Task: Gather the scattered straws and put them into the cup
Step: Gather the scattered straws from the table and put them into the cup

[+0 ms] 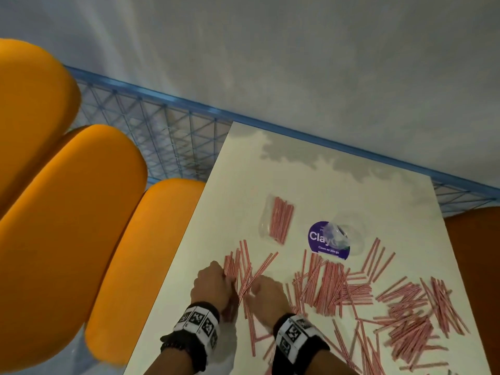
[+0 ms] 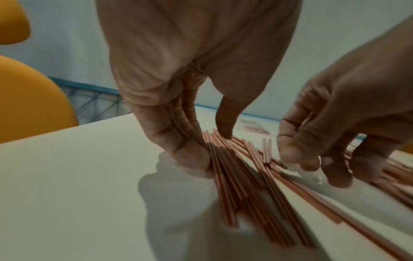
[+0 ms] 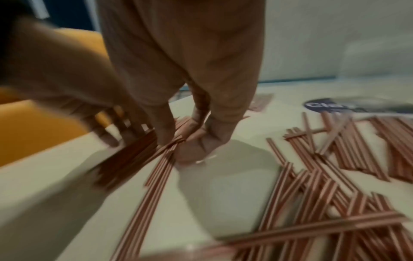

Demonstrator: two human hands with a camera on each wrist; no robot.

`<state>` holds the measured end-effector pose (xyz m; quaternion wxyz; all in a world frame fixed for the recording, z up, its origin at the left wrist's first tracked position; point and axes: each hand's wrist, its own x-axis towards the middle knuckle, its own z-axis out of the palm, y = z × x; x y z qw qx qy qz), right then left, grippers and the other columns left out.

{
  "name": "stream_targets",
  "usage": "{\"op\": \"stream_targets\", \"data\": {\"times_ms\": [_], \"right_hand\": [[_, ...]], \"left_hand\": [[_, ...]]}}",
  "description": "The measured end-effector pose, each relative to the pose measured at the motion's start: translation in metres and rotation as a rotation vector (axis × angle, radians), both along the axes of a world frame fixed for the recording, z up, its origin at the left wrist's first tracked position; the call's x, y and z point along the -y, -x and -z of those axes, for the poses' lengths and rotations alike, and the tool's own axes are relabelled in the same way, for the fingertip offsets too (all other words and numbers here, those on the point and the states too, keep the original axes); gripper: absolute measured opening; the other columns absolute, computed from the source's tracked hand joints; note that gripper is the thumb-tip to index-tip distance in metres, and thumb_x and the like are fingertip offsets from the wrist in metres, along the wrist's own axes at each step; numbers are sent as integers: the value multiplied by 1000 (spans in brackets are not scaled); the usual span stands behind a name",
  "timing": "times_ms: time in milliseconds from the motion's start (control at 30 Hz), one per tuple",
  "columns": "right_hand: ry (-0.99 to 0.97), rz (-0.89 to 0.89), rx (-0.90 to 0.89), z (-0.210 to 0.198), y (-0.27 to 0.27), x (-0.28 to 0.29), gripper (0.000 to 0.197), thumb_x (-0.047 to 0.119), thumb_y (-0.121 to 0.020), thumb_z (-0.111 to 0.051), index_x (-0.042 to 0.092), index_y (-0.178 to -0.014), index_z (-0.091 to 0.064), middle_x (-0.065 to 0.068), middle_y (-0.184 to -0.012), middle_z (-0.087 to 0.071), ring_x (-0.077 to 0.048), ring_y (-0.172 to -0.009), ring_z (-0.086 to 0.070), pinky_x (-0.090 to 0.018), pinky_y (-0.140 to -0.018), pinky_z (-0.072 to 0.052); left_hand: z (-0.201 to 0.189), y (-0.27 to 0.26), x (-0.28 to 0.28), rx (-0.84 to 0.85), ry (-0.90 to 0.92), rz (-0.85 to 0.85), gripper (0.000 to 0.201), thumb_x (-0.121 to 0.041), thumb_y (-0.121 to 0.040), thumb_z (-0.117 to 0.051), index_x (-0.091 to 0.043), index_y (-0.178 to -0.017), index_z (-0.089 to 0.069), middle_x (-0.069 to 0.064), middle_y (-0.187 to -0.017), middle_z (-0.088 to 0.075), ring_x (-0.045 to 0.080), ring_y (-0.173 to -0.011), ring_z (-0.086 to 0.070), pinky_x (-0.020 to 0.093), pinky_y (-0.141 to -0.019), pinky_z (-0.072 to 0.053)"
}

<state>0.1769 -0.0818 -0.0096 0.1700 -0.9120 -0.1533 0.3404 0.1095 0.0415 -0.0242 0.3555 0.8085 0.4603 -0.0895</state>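
Observation:
Several red-and-white striped straws [image 1: 332, 288] lie scattered over the white table [image 1: 297, 180]. A clear cup [image 1: 263, 226] lies on its side further back with a bunch of straws in it. A second clear cup [image 1: 349, 234] sits to its right, over a purple sticker. My left hand [image 1: 213, 282] presses straight fingers against the left side of a straw bundle [image 2: 234, 185], thumb tip on top. My right hand [image 1: 266, 293] is just to the right of it; its finger and thumb pinch a fan of straws [image 3: 156, 176] where they converge.
Orange seats [image 1: 67, 212] stand close along the table's left edge. A blue wire fence [image 1: 162, 131] runs behind the table. The purple round sticker [image 1: 319, 239] is on the tabletop. The thickest straw heaps [image 1: 411, 320] lie to the right.

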Motion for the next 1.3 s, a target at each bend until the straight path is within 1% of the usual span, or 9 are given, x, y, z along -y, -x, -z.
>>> {"op": "stream_targets", "data": {"times_ms": [67, 200, 400, 533, 633, 800, 933, 1067, 1300], "right_hand": [[-24, 167, 1, -4, -24, -4, 12, 21, -90, -56, 11, -96, -58, -1, -92, -63, -15, -76, -58, -28, -67, -52], [-13, 282, 40, 9, -43, -30, 56, 40, -85, -64, 6, -126, -45, -12, -125, -54, -29, -110, -58, -33, -87, -51], [-99, 196, 37, 7, -25, -33, 25, 35, -89, -60, 17, -105, -57, -2, -107, -62, -20, -95, -61, -32, -83, -51], [119, -34, -95, 11, -5, 12, 45, 52, -68, -76, 19, -71, -46, 3, -72, -52, -14, -57, -48, -24, -48, -39], [156, -63, -96, 18, 20, 15, 39, 38, -72, -78, 18, -80, -46, -2, -90, -51, -20, -75, -54, -32, -60, -50], [69, 68, -101, 6, -14, -16, 27, 28, -71, -76, 5, -83, -66, -10, -83, -71, -23, -68, -71, -36, -65, -62], [6, -219, 183, -13, -70, -53, 14, 12, -89, -56, 7, -101, -60, -12, -108, -62, -27, -93, -61, -42, -82, -55], [33, -582, 210, -8, -91, -80, 40, 29, -91, -56, 18, -129, -48, -7, -126, -43, -29, -113, -44, -45, -90, -47], [-48, -597, 216, 13, -81, -56, 19, 17, -95, -54, 10, -113, -52, -5, -114, -47, -26, -99, -51, -34, -80, -42]], "left_hand": [[3, 0, -6, 31, 21, -74, 22, -37, -89, -63, -16, -93, -60, 5, -94, -68, 25, -85, -64, 39, -78, -56], [5, -8, -10, 60, 42, -77, 19, -33, -85, -68, -19, -96, -65, 5, -99, -69, 25, -91, -65, 37, -82, -55], [9, -10, -8, 69, 88, -84, 19, -34, -82, -71, -18, -91, -68, 6, -94, -71, 24, -86, -67, 35, -80, -56], [13, 1, -16, 58, 89, -70, 22, -38, -81, -73, -19, -88, -66, 1, -88, -70, 20, -82, -66, 31, -77, -55], [15, 4, -14, 64, 99, -36, 20, -36, -82, -72, -19, -86, -64, 1, -87, -70, 19, -83, -66, 32, -77, -55], [3, 23, -14, 120, 127, -21, 14, -31, -84, -71, -20, -82, -62, -3, -81, -70, 14, -79, -68, 32, -80, -58], [-9, 61, 14, -80, 176, 171, 33, -52, -70, -78, -26, -73, -58, -9, -76, -65, 4, -68, -60, 25, -66, -52], [3, 73, 50, -264, 309, 294, 51, -64, -59, -79, -21, -65, -53, -3, -83, -67, 12, -78, -63, 30, -75, -52], [18, 66, 61, -216, 202, 286, 53, -64, -70, -71, -18, -62, -46, -3, -76, -55, 24, -89, -66, 36, -75, -50]]}}
